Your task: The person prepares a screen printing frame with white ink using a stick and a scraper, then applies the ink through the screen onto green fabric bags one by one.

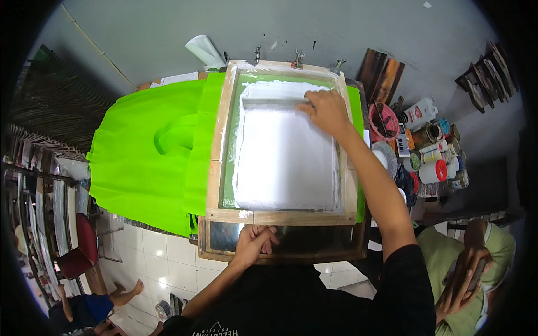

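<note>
frame [277, 216]: bare wood | bags [151, 151]: matt green cloth | squeegee [274, 103]: metal

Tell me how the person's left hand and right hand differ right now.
The left hand rests curled on the near edge of the wooden screen frame, close to the body; the right hand reaches to the far end, arm extended. The right hand grips the squeegee on the white-inked mesh; the left hand holds no tool. Both are bare and touch the same printing setup.

The person wears a black short-sleeved shirt [314, 302] with white lettering at the chest. Both forearms are bare below the shirt's sleeves. No rings or watch show.
</note>
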Motion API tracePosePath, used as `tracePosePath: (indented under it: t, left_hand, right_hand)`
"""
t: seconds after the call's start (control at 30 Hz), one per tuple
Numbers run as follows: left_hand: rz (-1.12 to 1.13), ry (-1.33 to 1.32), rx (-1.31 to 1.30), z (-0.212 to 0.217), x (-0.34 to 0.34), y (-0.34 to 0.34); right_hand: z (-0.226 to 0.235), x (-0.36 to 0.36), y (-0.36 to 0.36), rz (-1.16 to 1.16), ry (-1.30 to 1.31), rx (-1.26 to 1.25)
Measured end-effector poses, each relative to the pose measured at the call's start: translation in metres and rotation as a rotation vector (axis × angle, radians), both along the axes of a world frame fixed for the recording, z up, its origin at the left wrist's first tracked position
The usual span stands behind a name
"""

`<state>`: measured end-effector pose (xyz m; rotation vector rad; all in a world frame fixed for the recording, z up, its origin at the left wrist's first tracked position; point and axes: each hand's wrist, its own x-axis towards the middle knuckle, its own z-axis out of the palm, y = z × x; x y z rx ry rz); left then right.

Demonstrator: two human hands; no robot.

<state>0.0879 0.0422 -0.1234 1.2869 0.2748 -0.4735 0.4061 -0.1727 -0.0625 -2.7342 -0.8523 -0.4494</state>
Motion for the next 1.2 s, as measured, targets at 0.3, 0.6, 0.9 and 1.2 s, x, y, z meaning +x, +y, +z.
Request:
tracePosePath:
  t: [0.3,0.6,0.9,1.2]
  left_hand:
    - [0.211,0.445,-0.588,0.026,0.011,0.009]
    - [-0.388,0.39,-0.205,0.076,0.06,0.037]
    - [-0.218,-0.96,1.222,0.087,0.355,0.065]
    - [-0.234,-0.85,1.216,0.072,0.326,0.063]
  right_hand:
    - [0.038,0.08,0.008,-0.155,0.264,0.133]
    - [0.0,0.081,0.004,-0.166,0.152,-0.058]
    - [0.003,0.062,0.026,-0.2,0.037,-0.061]
    - [-0.001,0.029,0.021,-0.163,0.062,-0.052]
